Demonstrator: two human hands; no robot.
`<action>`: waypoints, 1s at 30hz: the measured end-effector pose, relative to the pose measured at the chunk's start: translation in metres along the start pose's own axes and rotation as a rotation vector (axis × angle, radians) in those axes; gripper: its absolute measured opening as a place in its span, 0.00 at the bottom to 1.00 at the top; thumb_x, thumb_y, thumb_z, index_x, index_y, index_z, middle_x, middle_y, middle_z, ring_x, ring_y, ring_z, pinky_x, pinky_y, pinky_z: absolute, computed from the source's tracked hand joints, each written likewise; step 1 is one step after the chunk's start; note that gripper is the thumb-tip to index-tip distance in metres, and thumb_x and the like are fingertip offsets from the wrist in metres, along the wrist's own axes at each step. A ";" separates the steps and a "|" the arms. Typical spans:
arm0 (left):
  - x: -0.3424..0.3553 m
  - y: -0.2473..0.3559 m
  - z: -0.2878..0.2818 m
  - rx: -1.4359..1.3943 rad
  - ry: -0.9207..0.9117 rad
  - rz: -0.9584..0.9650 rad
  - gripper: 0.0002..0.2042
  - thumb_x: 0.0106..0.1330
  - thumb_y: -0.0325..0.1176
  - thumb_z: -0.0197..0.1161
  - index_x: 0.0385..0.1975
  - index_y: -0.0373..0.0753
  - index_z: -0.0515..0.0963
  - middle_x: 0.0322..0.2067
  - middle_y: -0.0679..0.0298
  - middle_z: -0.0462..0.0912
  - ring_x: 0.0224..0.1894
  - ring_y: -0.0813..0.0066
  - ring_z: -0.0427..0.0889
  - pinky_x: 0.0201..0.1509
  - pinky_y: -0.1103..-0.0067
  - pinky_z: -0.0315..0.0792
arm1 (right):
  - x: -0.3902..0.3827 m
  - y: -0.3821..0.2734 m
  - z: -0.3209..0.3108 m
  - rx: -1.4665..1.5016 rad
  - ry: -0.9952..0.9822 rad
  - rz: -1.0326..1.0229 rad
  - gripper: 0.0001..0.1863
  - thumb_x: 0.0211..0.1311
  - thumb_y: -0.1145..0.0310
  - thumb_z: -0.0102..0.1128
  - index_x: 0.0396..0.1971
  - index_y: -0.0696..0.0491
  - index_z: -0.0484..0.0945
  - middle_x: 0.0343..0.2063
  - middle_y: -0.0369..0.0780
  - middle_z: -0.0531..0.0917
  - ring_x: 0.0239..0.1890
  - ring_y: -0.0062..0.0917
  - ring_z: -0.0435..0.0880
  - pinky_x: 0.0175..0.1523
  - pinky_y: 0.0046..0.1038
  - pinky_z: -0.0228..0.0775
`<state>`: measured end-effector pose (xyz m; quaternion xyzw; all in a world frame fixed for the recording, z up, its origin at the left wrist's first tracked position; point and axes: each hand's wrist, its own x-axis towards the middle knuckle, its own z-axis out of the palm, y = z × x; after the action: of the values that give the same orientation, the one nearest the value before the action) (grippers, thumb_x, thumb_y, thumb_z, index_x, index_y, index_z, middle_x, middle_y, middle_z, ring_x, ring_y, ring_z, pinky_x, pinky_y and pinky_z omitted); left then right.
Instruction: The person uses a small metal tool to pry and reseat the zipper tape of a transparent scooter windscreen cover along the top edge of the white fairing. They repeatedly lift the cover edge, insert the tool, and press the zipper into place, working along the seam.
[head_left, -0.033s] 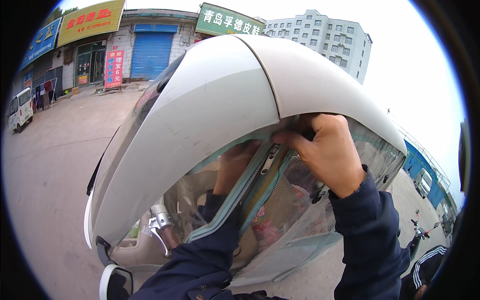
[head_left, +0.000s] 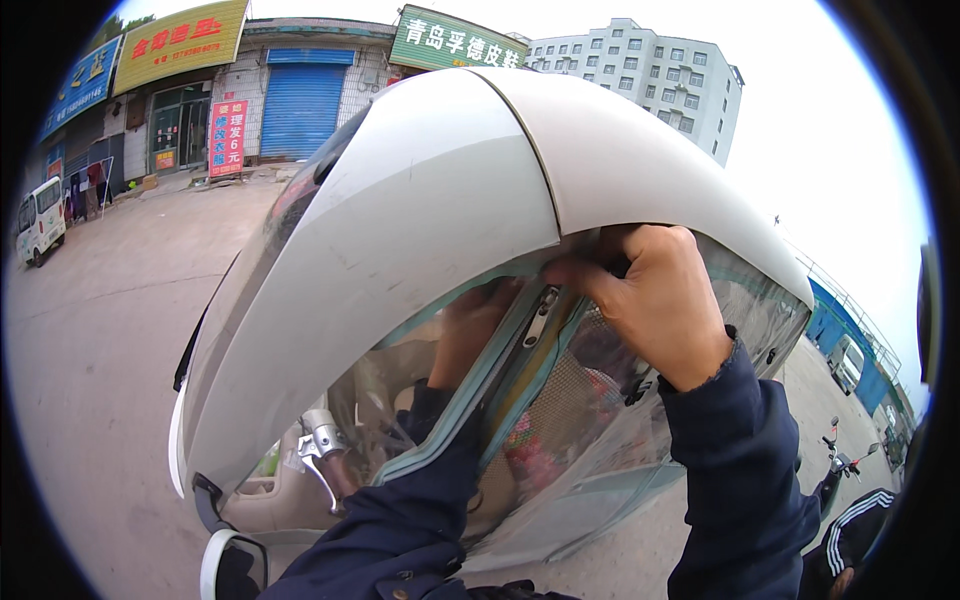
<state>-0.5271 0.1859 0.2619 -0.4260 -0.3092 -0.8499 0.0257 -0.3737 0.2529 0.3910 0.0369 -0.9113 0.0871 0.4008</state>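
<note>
A white canopy (head_left: 640,165) of a small covered vehicle arches in front of me, with a clear plastic side curtain (head_left: 625,445) edged in pale teal hanging under its rim. My right hand (head_left: 665,305) is closed at the curtain's top, thumb pointing left and fingers curled under the rim, where their tips are hidden. Just below the thumb, a metal zipper pull (head_left: 541,318) lies on the curtain's slanting zipper band. My left arm passes through the curtain's opening. Blurred behind the plastic, my left hand (head_left: 472,330) reaches up inside near the rim, its fingers mostly hidden.
A handlebar with a silver brake lever (head_left: 322,470) is inside at lower left, above a white side mirror (head_left: 235,565). A person in a dark striped sleeve (head_left: 855,535) and a motorbike (head_left: 842,462) are at lower right. Shopfronts with a blue shutter (head_left: 305,110) stand behind.
</note>
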 end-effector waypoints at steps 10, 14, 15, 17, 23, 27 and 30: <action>-0.003 -0.025 -0.014 -0.078 -0.075 0.058 0.16 0.72 0.26 0.64 0.58 0.29 0.80 0.52 0.53 0.86 0.51 0.68 0.85 0.57 0.73 0.78 | -0.005 -0.002 -0.003 -0.391 -0.019 0.111 0.28 0.60 0.46 0.74 0.30 0.63 0.89 0.24 0.51 0.87 0.26 0.45 0.88 0.37 0.38 0.81; -0.023 -0.020 -0.014 -0.267 -0.286 0.127 0.23 0.71 0.33 0.68 0.62 0.28 0.76 0.54 0.52 0.85 0.53 0.67 0.85 0.60 0.72 0.77 | -0.015 -0.007 -0.013 -0.151 -0.111 0.143 0.14 0.64 0.68 0.66 0.39 0.67 0.85 0.34 0.54 0.89 0.35 0.42 0.89 0.45 0.33 0.79; -0.027 -0.017 -0.014 -0.230 -0.276 0.144 0.25 0.71 0.35 0.69 0.64 0.27 0.75 0.56 0.52 0.85 0.54 0.67 0.85 0.62 0.72 0.77 | -0.018 -0.008 -0.015 -0.108 -0.111 0.140 0.14 0.65 0.69 0.65 0.39 0.67 0.84 0.33 0.54 0.88 0.34 0.41 0.88 0.45 0.33 0.79; -0.031 -0.011 -0.012 -0.186 -0.293 0.176 0.30 0.71 0.39 0.71 0.67 0.26 0.72 0.59 0.52 0.83 0.58 0.66 0.84 0.64 0.72 0.75 | -0.025 -0.009 -0.019 -0.011 -0.121 0.138 0.13 0.65 0.71 0.63 0.40 0.67 0.82 0.31 0.53 0.87 0.33 0.40 0.87 0.45 0.34 0.79; -0.045 -0.003 -0.006 -0.412 -0.300 0.051 0.45 0.66 0.48 0.75 0.75 0.26 0.62 0.70 0.48 0.72 0.70 0.64 0.74 0.74 0.71 0.66 | -0.036 -0.003 -0.022 0.270 -0.134 0.125 0.08 0.65 0.78 0.59 0.40 0.66 0.80 0.28 0.58 0.84 0.30 0.51 0.85 0.38 0.37 0.76; -0.053 0.001 -0.006 -0.385 -0.323 0.090 0.52 0.61 0.51 0.78 0.76 0.26 0.56 0.70 0.47 0.71 0.72 0.63 0.72 0.77 0.68 0.63 | -0.042 -0.001 -0.020 0.222 -0.177 0.008 0.10 0.69 0.80 0.60 0.48 0.64 0.79 0.23 0.46 0.84 0.23 0.27 0.84 0.34 0.25 0.75; -0.056 0.009 -0.003 -0.194 -0.230 0.072 0.51 0.60 0.49 0.79 0.76 0.25 0.57 0.69 0.48 0.72 0.72 0.61 0.71 0.77 0.67 0.62 | -0.045 0.000 -0.014 0.212 -0.131 -0.078 0.14 0.69 0.80 0.60 0.53 0.63 0.78 0.24 0.49 0.84 0.25 0.30 0.86 0.35 0.26 0.75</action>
<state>-0.4914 0.1650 0.2237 -0.5319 -0.2109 -0.8199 -0.0207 -0.3329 0.2551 0.3675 0.1200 -0.9190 0.1648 0.3374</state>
